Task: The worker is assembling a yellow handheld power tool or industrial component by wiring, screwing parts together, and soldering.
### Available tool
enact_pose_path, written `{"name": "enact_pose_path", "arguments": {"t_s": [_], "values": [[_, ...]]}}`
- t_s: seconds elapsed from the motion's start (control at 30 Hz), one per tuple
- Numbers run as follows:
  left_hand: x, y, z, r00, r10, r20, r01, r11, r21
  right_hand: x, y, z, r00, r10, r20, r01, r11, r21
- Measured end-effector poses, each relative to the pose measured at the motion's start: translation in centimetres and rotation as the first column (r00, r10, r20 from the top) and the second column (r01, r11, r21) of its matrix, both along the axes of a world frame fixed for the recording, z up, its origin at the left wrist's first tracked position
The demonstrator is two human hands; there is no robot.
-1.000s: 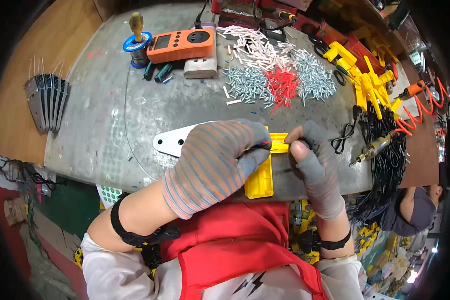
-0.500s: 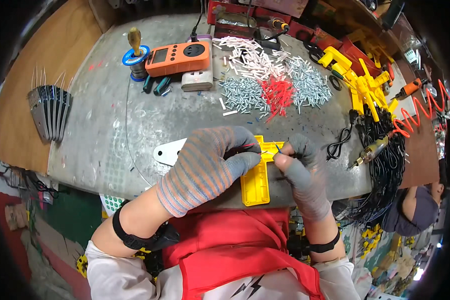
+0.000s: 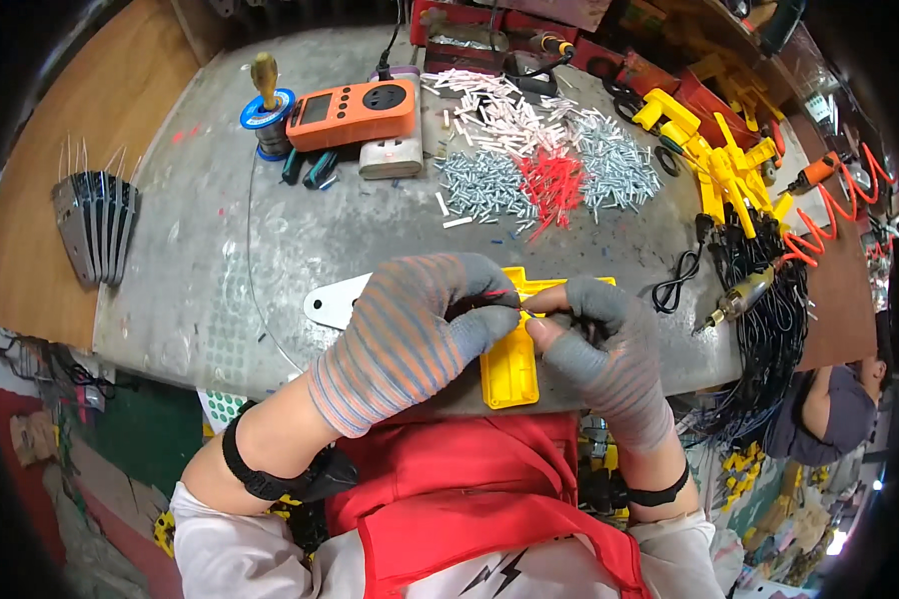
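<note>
My left hand (image 3: 405,334), in a striped glove with bare fingertips, is closed in a pinch on a thin red wire (image 3: 494,293). Close against its fingertips, my right hand (image 3: 609,349) is also pinched, its thumb and forefinger meeting over the housing; whatever is between them is too small and hidden to make out. Under both hands a yellow plastic housing (image 3: 509,374) lies with its hollow side up near the bench's front edge. Its upper and right parts are partly covered by my fingers. A white plate with holes (image 3: 330,302) sticks out behind my left hand.
Piles of grey metal pins (image 3: 484,190), red sleeves (image 3: 549,185) and white sleeves (image 3: 509,120) lie farther back. An orange meter (image 3: 355,115) stands beside a solder spool (image 3: 270,125). At right are yellow housings (image 3: 724,180), black cables (image 3: 759,309) and a screwdriver tool (image 3: 739,299).
My right hand has moved left and its fingertips now meet those of my left hand. The blue wire end seen at its fingertips is hidden. My left hand stays nearly still.
</note>
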State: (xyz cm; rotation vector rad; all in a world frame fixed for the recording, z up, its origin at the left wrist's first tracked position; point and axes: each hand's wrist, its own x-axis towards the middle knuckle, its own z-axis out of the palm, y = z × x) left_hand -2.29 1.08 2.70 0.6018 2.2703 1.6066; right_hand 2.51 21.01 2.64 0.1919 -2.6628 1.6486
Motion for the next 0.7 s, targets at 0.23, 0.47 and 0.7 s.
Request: {"name": "enact_pose_path", "arguments": {"t_s": [0.23, 0.47, 0.7], "values": [[0.1, 0.1, -1.7, 0.966, 0.002, -0.258, 0.035, 0.99, 0.138, -0.6, -0.1, 1.0, 0.996, -0.031, 0.083, 0.033, 0.999, -0.022], [0.2, -0.1, -1.7, 0.762, -0.082, -0.642, 0.049, 0.996, -0.069, -2.5, 0.5, 1.9, 0.779, 0.197, 0.595, -0.021, 0.957, -0.29], [-0.1, 0.1, -2.3, 0.879, -0.012, -0.476, 0.073, 0.991, 0.109, 0.5, -0.6, 0.6, 0.957, 0.1, -0.274, 0.034, 0.894, 0.447]]}}
